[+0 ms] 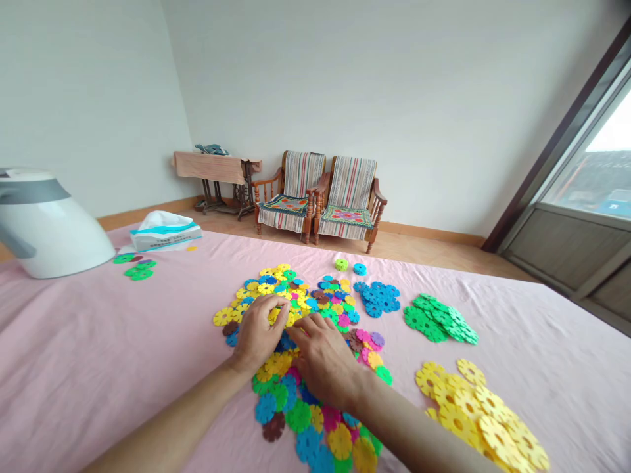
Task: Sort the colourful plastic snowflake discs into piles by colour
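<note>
A mixed heap of coloured snowflake discs [315,309] lies on the pink cloth [123,341]. My left hand [257,328] rests on the heap with its fingers curled round a yellow disc. My right hand [325,358] lies palm down over the heap, its fingers reaching toward the left hand; what is under them is hidden. Sorted piles lie to the right: blue discs [378,299], green discs [438,320] and yellow discs [480,414].
A white appliance [46,226] stands at the far left, with a tissue pack [165,231] and a few green discs [138,268] near it. Beyond the table are two striped armchairs [320,200], a sewing table [217,171] and a window [596,171] at right.
</note>
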`<state>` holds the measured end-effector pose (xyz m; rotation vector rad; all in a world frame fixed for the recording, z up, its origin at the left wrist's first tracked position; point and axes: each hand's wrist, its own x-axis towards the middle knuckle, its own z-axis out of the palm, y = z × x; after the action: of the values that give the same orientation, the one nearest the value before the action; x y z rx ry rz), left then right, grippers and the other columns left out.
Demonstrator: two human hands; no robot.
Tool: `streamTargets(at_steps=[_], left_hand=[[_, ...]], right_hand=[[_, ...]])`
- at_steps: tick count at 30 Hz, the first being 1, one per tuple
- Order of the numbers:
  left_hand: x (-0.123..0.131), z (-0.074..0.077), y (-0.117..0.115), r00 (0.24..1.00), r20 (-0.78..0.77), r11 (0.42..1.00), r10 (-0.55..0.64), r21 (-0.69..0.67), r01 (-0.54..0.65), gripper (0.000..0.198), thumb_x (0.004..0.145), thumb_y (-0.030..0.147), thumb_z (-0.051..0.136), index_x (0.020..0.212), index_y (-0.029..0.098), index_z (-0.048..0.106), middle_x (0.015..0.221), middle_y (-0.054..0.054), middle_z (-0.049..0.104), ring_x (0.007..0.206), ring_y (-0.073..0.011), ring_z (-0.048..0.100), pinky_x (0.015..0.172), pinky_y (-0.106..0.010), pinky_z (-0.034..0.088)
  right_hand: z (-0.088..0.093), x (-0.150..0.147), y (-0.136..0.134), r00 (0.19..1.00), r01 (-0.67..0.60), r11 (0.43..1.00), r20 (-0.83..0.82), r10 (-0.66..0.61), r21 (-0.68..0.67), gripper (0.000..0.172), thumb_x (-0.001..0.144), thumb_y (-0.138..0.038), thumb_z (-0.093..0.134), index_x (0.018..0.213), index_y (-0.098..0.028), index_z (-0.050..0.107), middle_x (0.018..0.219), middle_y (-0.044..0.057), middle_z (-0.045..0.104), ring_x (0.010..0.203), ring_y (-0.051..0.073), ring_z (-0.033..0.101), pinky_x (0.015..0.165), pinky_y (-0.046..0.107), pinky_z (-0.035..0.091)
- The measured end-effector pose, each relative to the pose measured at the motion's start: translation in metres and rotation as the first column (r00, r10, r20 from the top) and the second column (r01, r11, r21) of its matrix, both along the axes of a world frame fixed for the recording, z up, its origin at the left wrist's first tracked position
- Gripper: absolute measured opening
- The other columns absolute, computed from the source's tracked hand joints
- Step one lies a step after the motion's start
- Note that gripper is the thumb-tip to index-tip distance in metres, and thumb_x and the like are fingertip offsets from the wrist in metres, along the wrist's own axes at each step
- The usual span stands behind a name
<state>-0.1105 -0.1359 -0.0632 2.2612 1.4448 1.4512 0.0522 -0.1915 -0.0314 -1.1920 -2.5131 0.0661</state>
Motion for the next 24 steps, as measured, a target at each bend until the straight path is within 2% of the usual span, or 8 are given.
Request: streamTargets(at_steps=[2,5,10,15,20,24], left_hand=[[0.000,0.001,-0.001,1.000,-0.008,1.000,-0.002,0.000,0.002,0.016,0.087,0.026,0.050,0.082,0.019,0.064,0.086,-0.005,0.069,0.086,-0.0204,0.064,0.079,-0.032,0.050],[0.001,0.002,-0.001,1.000,-0.029,1.000,-0.012,-0.013,0.011,0.017,0.087,0.025,0.049,0.081,0.020,0.064,0.086,-0.005,0.069,0.086,-0.0205,0.063,0.079,-0.032,0.049],[0.001,-0.001,0.000,0.999,-0.050,1.000,-0.014,-0.028,0.013,0.018,0.087,0.027,0.049,0.080,0.019,0.063,0.084,-0.005,0.068,0.084,-0.0206,0.063,0.078,-0.033,0.048],[0.000,-0.002,0.001,0.998,-0.064,0.999,-0.025,-0.030,0.023,0.019,0.087,0.028,0.049,0.081,0.019,0.064,0.084,-0.004,0.068,0.084,-0.0203,0.063,0.079,-0.032,0.048],[0.000,-0.003,0.001,0.996,-0.080,0.999,-0.029,-0.030,0.027,0.019,0.087,0.029,0.050,0.080,0.019,0.064,0.084,-0.004,0.069,0.084,-0.0204,0.063,0.079,-0.031,0.048],[0.000,-0.004,0.001,0.995,-0.084,0.998,-0.045,-0.038,0.042,0.019,0.087,0.029,0.049,0.080,0.020,0.065,0.085,-0.004,0.069,0.085,-0.0203,0.064,0.080,-0.031,0.048]], right_hand=[[-0.005,-0.003,0.005,0.999,0.021,0.999,0.030,-0.022,0.030,0.020,0.085,-0.017,0.057,0.105,-0.018,0.059,0.099,0.008,0.060,0.096,0.023,0.050,0.082,0.035,0.041],[-0.012,-0.002,0.008,0.997,0.017,0.994,0.072,-0.025,0.104,0.007,0.088,-0.016,0.054,0.091,-0.019,0.060,0.089,0.005,0.059,0.087,0.021,0.051,0.076,0.033,0.040],[-0.015,0.005,0.001,0.995,-0.002,0.970,0.102,-0.023,0.243,0.007,0.086,-0.013,0.058,0.080,-0.018,0.057,0.079,0.004,0.058,0.083,0.021,0.051,0.069,0.031,0.038],[-0.019,0.020,-0.004,0.993,0.107,0.952,0.025,-0.119,0.288,0.010,0.086,-0.010,0.057,0.080,-0.018,0.056,0.084,0.004,0.059,0.079,0.020,0.049,0.067,0.031,0.037],[-0.025,0.039,-0.008,0.978,0.200,0.958,0.018,-0.208,0.206,0.010,0.084,-0.011,0.059,0.081,-0.019,0.055,0.082,0.003,0.058,0.076,0.019,0.049,0.064,0.031,0.037],[-0.024,0.048,-0.015,0.976,0.207,0.972,0.045,-0.213,0.111,0.009,0.085,-0.013,0.060,0.080,-0.019,0.055,0.083,0.003,0.059,0.076,0.019,0.052,0.063,0.030,0.037]])
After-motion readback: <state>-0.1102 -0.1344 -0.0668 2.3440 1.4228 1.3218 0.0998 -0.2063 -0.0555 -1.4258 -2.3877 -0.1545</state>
